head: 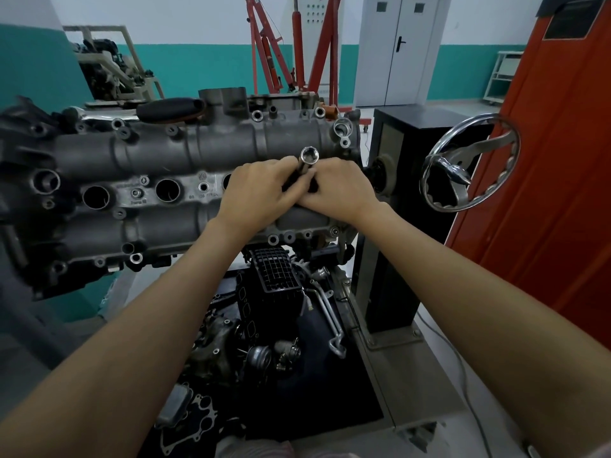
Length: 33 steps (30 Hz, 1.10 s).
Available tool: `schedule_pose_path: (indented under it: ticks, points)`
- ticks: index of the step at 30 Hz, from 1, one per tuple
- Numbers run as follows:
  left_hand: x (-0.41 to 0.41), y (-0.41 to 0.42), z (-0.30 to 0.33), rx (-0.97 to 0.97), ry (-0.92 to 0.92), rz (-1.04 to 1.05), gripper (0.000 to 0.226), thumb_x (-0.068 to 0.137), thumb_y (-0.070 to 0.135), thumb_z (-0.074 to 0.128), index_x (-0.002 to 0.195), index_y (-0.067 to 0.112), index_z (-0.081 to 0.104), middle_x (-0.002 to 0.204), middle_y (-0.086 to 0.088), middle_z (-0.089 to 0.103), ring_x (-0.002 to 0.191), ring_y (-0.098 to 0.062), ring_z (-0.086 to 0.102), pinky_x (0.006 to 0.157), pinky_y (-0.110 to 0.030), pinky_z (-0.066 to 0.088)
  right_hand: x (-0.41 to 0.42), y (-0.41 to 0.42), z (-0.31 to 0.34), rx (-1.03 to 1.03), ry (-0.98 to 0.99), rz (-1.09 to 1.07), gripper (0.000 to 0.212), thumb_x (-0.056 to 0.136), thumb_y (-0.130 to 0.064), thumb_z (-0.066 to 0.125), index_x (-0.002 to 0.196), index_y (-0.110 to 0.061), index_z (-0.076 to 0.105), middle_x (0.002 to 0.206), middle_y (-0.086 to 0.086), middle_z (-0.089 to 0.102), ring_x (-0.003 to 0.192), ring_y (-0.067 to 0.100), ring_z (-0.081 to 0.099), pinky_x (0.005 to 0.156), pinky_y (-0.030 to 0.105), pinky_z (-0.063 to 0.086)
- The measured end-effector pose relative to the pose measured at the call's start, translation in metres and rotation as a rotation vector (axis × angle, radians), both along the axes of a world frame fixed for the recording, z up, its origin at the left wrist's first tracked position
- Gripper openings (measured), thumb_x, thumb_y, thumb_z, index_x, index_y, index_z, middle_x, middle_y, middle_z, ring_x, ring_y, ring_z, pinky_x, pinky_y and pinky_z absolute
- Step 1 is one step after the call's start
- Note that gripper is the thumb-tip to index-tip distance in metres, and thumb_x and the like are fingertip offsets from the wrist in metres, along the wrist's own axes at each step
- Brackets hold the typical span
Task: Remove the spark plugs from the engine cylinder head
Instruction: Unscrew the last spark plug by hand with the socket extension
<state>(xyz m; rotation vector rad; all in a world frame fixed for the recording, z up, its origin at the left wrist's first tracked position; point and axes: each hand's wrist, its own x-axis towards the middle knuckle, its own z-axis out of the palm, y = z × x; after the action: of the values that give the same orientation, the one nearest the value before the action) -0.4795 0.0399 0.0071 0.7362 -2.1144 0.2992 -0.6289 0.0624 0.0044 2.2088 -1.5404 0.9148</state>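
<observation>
Two hands: left hand [261, 186] and right hand [337, 190] side by side, touching over the right part of the cylinder head [185, 150].
Left hand: fingers curled round the lower part of a metal socket tube [305, 161], back of hand up.
Right hand: fingers curled against the same tube from the other side, clamped on it with a dark part just below; exact finger grip hidden.
Socket tube: tilted, open shiny end up and away from the hands, sticking out between both thumbs; lower end hidden under the fingers.
Spark plugs: none plainly visible; cannot tell whether one sits in the tube.
Plug holes: row of round dark holes [167, 190] along the middle of the cylinder head, left of the hands; one hole partly covered by the left hand.
Cylinder head: grey cast metal, mounted on a stand [390, 200], lying across the view.
Handwheel: chrome handwheel [469, 161] to the right of the hands, well apart from them.
Below: black engine parts [277, 276] and loose gaskets under the forearms.
Background: red hoist [297, 44], grey double door [400, 47], orange cabinet [545, 143] at right.
</observation>
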Motion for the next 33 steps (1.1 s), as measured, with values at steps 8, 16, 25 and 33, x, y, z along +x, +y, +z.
schedule_pose_path:
  ticks: [8,16,25,33]
  points:
    - [0.0008,0.0038,0.0023,0.042,0.009,-0.026,0.055,0.082,0.051,0.031,0.085,0.004,0.059,0.065,-0.007,0.06,0.06,-0.026,0.056,0.053,-0.04,0.042,0.0015,0.0012,-0.0003,-0.057,-0.01,0.021,0.015,0.072,-0.026,0.047,0.075,-0.014,0.056,0.058,-0.004,0.051,0.055,0.012,0.038,0.051,0.023,0.025]
    - [-0.0002,0.0011,0.0007,0.018,-0.009,0.01,0.053,0.086,0.049,0.03,0.078,0.005,0.058,0.06,-0.008,0.058,0.055,-0.031,0.055,0.05,-0.028,0.028,-0.0004,-0.0015,0.0005,0.002,-0.001,-0.005,0.021,0.081,-0.031,0.053,0.067,-0.024,0.039,0.055,-0.013,0.04,0.053,0.012,0.042,0.045,0.021,0.022]
    - [0.0005,0.0038,0.0024,0.05,0.006,-0.019,0.052,0.083,0.049,0.03,0.09,0.004,0.057,0.065,-0.005,0.06,0.056,-0.027,0.055,0.049,-0.034,0.04,0.0017,0.0007,0.0011,-0.008,-0.027,0.02,0.013,0.074,-0.032,0.045,0.074,-0.021,0.039,0.056,-0.015,0.035,0.056,0.01,0.039,0.045,0.021,0.024]
    - [0.0008,-0.0024,-0.0003,0.015,-0.013,0.005,0.055,0.088,0.052,0.034,0.07,0.007,0.06,0.054,-0.007,0.056,0.05,-0.026,0.053,0.047,-0.028,0.027,-0.0016,-0.0011,-0.0011,-0.011,-0.052,0.014,0.021,0.08,-0.031,0.054,0.062,-0.021,0.05,0.054,-0.003,0.054,0.049,0.01,0.038,0.045,0.022,0.024]
